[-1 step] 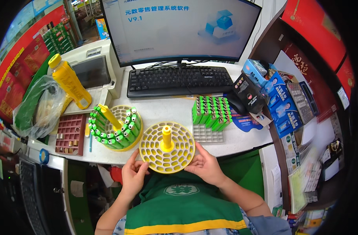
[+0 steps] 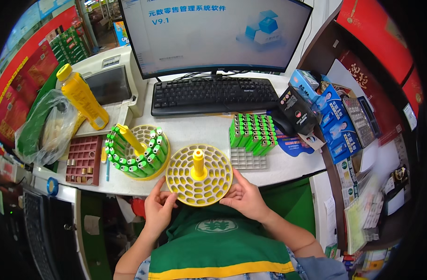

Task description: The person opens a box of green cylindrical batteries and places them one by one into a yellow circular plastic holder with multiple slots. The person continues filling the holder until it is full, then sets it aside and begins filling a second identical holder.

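Between my hands, at the desk's near edge, is a round display rack with a pale slotted top, a yellow rim and a yellow post in the middle. Its slots are bare. My left hand grips the rim at the lower left, thumb on top. On the lower right, my right hand holds the rim the same way. To the left stands a second round rack, partly ringed with upright green lighters. A block of green lighters stands at the right in a pale grid tray.
Behind the racks are a black keyboard and a monitor. Left of them are a yellow drink bottle, a plastic bag and a red compartment tray with coins. Blue boxes stand at the right.
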`<state>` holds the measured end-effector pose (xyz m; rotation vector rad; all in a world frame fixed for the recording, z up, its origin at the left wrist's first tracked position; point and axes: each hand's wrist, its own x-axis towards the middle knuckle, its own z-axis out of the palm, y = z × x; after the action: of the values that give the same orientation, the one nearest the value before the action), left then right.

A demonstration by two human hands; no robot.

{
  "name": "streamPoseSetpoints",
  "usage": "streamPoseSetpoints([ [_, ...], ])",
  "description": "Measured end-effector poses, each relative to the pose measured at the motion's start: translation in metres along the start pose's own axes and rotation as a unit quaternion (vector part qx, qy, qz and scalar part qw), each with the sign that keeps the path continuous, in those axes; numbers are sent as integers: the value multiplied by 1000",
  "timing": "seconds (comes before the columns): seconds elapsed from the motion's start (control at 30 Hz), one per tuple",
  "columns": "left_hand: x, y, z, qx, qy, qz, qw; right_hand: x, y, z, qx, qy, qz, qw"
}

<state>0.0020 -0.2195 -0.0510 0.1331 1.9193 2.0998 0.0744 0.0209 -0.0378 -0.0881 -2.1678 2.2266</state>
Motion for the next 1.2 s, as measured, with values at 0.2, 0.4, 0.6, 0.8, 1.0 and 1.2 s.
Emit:
streamPoseSetpoints([
  [0.2,-2,7,-10,208,-38,36,977,11,-24,-5,-315,15,1,949],
  [0.4,2,14,5,377,-14,92,922,18,-21,-17,-412,28,-50,909],
  [0.6,10,15,14,437,-20,129,890,24,-34,-31,-430,9,-15,903],
  [0.8,8,25,14,466,-5,124,876,24,-37,-28,-459,18,-60,886],
  [1.0,9,13,18,529,37,327,782,9,-20,-14,-575,15,-193,795],
  [1.2,1,-15,-3,493,43,513,701,-20,5,-19,-604,94,-375,697],
])
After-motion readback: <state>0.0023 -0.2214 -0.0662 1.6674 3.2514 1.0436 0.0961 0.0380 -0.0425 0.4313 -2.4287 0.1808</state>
